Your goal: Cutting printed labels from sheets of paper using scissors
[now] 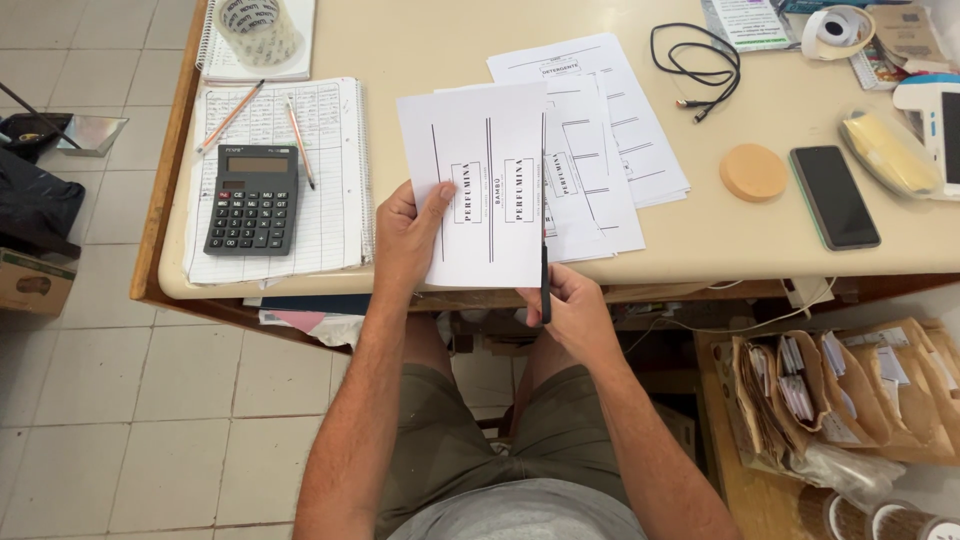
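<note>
Left hand (408,235) clamped on the left edge of a white printed paper sheet with black vertical lines and boxed labels (480,180), thumb pressed flat on the front, sheet held upright above the near rim of the cream-topped wooden-edged desk (420,40). Right hand (572,308) closed round the handles of black-bladed scissors (545,275), blades pointing up into the sheet's lower right edge along one of the lines. Just behind, touching or overlapping the held sheet, a fan of similar white printed sheets (610,150) lying flat. Well to the left, a dark grey desk calculator (253,200) resting on a spiral-bound lined ledger (335,170) with two orange pencils (300,140). To the right, apart from the paper, a round cork coaster (752,172) and a black smartphone (834,196); bare desktop between them and the sheets. Below the desk edge, open space over the lap.
</note>
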